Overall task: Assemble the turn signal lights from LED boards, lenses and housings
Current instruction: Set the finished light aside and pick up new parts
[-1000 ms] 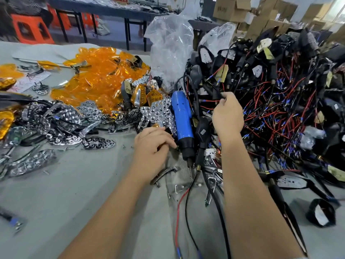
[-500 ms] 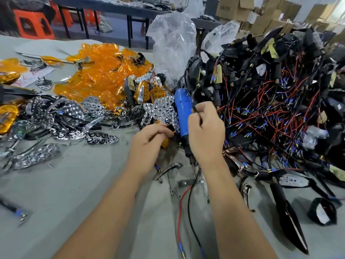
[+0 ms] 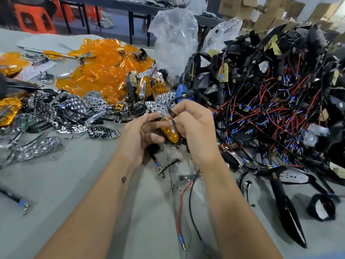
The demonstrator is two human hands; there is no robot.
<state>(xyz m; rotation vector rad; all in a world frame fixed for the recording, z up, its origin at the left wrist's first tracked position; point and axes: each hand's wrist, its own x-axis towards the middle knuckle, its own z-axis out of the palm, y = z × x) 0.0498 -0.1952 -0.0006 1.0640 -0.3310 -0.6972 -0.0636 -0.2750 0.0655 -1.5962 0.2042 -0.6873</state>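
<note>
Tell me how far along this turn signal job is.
Done: nothing plainly finished shows. In hand: the right hand pinches a black stalk above an amber lens, with the left hand beside it. Left: a heap of loose amber lenses, chrome reflectors and a big tangle of wired housings.
</note>
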